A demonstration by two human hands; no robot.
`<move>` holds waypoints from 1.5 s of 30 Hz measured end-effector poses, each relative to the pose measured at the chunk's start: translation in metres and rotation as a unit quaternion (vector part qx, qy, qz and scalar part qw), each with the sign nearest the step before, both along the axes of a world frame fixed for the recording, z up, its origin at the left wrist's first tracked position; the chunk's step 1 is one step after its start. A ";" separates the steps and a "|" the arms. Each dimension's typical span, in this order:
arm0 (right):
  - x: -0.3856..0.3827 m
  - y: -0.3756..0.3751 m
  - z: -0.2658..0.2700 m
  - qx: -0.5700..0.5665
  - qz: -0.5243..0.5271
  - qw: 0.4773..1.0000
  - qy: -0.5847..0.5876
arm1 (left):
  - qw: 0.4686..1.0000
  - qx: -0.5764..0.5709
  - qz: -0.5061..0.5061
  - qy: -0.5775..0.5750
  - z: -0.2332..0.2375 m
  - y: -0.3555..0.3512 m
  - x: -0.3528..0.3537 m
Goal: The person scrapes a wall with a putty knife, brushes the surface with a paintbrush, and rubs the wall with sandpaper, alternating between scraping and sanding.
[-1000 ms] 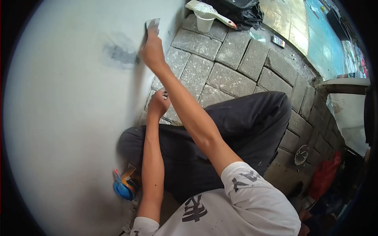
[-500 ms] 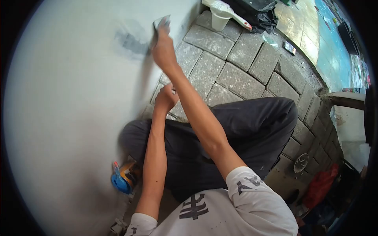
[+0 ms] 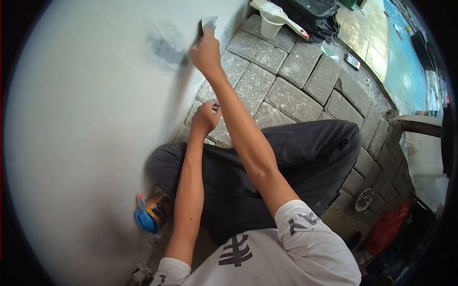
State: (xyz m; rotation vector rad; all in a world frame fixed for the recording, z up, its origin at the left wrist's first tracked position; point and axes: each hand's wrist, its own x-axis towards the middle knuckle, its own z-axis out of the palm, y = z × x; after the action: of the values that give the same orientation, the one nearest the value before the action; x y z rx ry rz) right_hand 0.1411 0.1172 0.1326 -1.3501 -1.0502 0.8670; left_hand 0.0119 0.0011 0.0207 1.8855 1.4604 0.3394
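Observation:
My right hand (image 3: 206,53) is closed around a putty knife (image 3: 209,22), its flat blade pointing away from me beside the white wall (image 3: 95,95). Just left of the blade, a grey smeared patch (image 3: 168,51) marks the wall. Nearer to me, under my right forearm, my left hand (image 3: 205,119) is closed above the paving blocks. A bit of something dark shows at its fingertips, and I cannot tell what it is.
At the wall's foot, a white tub (image 3: 270,29) bears a white-smeared tool with a red-tipped handle (image 3: 298,29). A black plastic bag (image 3: 317,19) lies beyond. A phone (image 3: 353,61) rests on the paving. By my left knee stands an orange-and-blue container (image 3: 148,217).
My right hand and the putty knife have moved slightly right, away from the grey patch, and the blade has turned. The left hand remains nearly in place, still closed.

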 end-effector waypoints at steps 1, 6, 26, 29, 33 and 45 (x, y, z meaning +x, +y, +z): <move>-0.002 0.006 -0.002 0.006 -0.005 1.000 0.001 | 1.000 0.003 0.014 -0.003 0.001 -0.001 0.000; -0.014 0.020 -0.041 0.137 -0.117 0.976 -0.120 | 1.000 -0.020 0.003 -0.008 0.010 0.000 0.003; 0.203 -0.070 -0.111 -0.109 -0.148 0.980 -0.078 | 0.997 -0.064 0.039 0.033 0.026 -0.003 0.011; 0.226 -0.052 -0.076 -0.160 -0.174 0.944 0.231 | 0.997 -0.065 0.031 0.021 0.019 -0.002 0.007; 0.244 -0.027 -0.086 -0.124 -0.172 0.900 0.380 | 0.997 -0.057 0.031 0.052 0.019 0.000 0.008; 0.248 -0.013 -0.094 0.011 -0.151 0.856 0.495 | 0.996 -0.071 0.039 0.049 0.034 -0.003 0.013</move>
State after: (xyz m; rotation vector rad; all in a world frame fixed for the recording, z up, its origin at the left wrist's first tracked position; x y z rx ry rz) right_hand 0.3895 0.1045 0.0385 -0.8041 -0.0347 1.1039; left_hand 0.0252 -0.0016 0.0548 1.7568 1.5826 0.1772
